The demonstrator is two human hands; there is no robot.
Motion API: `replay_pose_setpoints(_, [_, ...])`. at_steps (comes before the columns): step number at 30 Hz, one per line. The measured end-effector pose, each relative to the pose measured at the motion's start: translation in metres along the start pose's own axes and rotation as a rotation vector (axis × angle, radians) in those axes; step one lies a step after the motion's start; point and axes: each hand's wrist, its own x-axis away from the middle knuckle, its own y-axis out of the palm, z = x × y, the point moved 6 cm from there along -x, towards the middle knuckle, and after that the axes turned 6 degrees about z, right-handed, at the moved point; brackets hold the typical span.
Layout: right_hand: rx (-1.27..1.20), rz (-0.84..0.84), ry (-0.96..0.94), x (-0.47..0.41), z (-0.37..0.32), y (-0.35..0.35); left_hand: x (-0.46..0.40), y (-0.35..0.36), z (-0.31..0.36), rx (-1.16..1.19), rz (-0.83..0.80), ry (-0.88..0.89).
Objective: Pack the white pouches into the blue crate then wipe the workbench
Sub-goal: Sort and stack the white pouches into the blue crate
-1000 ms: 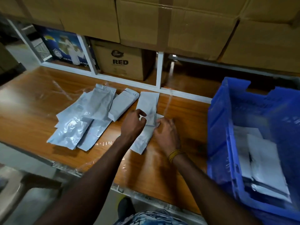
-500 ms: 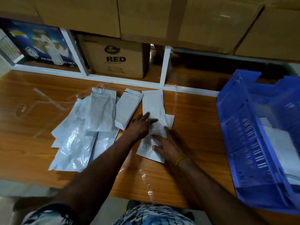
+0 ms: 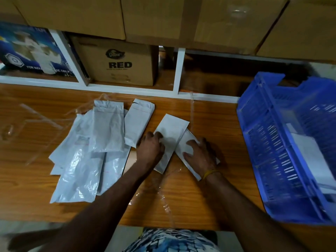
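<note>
Two white pouches lie side by side in the middle of the wooden workbench (image 3: 209,197). My left hand (image 3: 150,150) presses on the left pouch (image 3: 172,131), fingers curled on its edge. My right hand (image 3: 199,154) lies flat on the right pouch (image 3: 187,142), fingers spread, a yellow band at the wrist. A loose pile of several white pouches (image 3: 87,153) spreads to the left, with one more pouch (image 3: 139,120) leaning beside it. The blue crate (image 3: 263,146) stands at the right with white pouches (image 3: 312,160) inside.
Cardboard boxes fill the shelf above, and a box marked RED (image 3: 118,62) sits in a cubby behind the bench beside a blue printed box (image 3: 32,51). White shelf dividers (image 3: 179,70) line the back. Clear tape strips (image 3: 165,202) lie on the bench surface.
The two overlapping pouches have been drawn apart: the right hand slid its pouch toward the crate side, while the left hand stays on the other. The view has also shifted closer.
</note>
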Motion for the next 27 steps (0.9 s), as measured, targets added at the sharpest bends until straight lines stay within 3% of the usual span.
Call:
replay_pose_setpoints(4, [0.064, -0.097, -0.010, -0.004, -0.002, 0.007, -0.001, 0.028, 0.022, -0.097, -0.276, 0.024])
replay_pose_setpoints(6, [0.040, -0.084, -0.020, -0.008, -0.001, 0.010, -0.001, 0.038, 0.021, -0.165, -0.332, 0.034])
replay_pose_setpoints(19, [0.026, -0.025, -0.005, -0.007, -0.017, 0.006, -0.013, 0.025, 0.007, -0.164, -0.144, 0.093])
replay_pose_setpoints(24, [-0.050, 0.114, 0.079, -0.004, -0.014, -0.029, -0.009, -0.004, 0.010, 0.022, 0.005, -0.035])
replay_pose_setpoints(27, [-0.114, 0.294, 0.082, 0.011, -0.013, -0.072, -0.003, -0.033, 0.029, 0.195, 0.137, -0.092])
